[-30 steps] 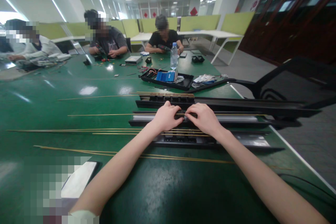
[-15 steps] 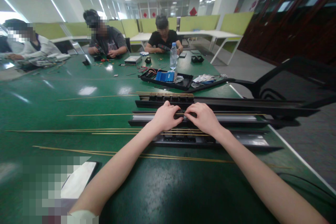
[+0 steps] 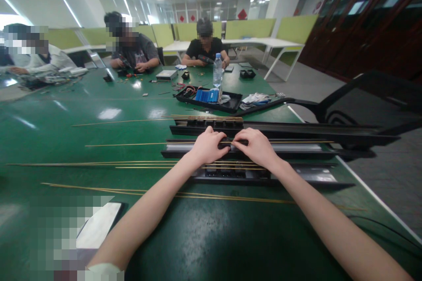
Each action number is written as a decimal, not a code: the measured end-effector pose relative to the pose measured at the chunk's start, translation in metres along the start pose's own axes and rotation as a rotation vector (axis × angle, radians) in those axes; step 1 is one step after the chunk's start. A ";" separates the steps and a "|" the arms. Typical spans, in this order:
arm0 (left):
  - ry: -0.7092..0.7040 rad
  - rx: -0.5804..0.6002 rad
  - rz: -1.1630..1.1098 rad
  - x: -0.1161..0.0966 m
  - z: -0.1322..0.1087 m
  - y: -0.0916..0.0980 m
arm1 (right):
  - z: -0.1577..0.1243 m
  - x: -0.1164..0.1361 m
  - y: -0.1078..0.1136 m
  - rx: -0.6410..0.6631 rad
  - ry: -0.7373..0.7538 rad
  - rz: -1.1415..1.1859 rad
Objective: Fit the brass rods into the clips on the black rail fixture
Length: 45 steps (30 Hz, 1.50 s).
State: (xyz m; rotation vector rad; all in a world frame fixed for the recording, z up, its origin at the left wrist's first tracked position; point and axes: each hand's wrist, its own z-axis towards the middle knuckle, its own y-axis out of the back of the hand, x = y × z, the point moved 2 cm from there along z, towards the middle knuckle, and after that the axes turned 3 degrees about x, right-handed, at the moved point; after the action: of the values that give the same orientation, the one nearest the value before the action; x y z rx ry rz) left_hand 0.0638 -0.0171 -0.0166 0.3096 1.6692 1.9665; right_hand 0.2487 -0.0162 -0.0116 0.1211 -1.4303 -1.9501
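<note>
Both my hands rest side by side on the middle one of three long black rails on the green table (image 3: 99, 140). My left hand (image 3: 207, 145) has its fingers curled down onto the middle rail (image 3: 296, 149), pinching at a thin brass rod (image 3: 132, 144) that runs along it. My right hand (image 3: 257, 145) is curled the same way, fingertips pressed on the rail beside the left ones. A far rail (image 3: 296, 128) lies behind and a near rail (image 3: 313, 178) lies under my wrists.
Several long brass rods (image 3: 99, 164) lie across the table to the left. A black tray (image 3: 211, 99) with blue parts, a water bottle (image 3: 218, 70) and cloths sit beyond. Three people work at the far side. A black chair (image 3: 362, 96) stands at right.
</note>
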 end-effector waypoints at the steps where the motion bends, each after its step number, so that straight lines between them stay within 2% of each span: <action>1: -0.001 -0.003 0.002 0.000 0.000 0.000 | 0.000 0.000 0.000 0.000 -0.002 0.007; 45: -0.001 -0.012 -0.005 0.001 -0.001 -0.001 | 0.000 -0.010 0.002 0.012 0.020 0.054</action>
State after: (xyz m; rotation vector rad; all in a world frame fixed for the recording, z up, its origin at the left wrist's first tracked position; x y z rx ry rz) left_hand 0.0628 -0.0174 -0.0179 0.3013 1.6557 1.9713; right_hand 0.2569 -0.0106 -0.0127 0.1059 -1.4187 -1.8919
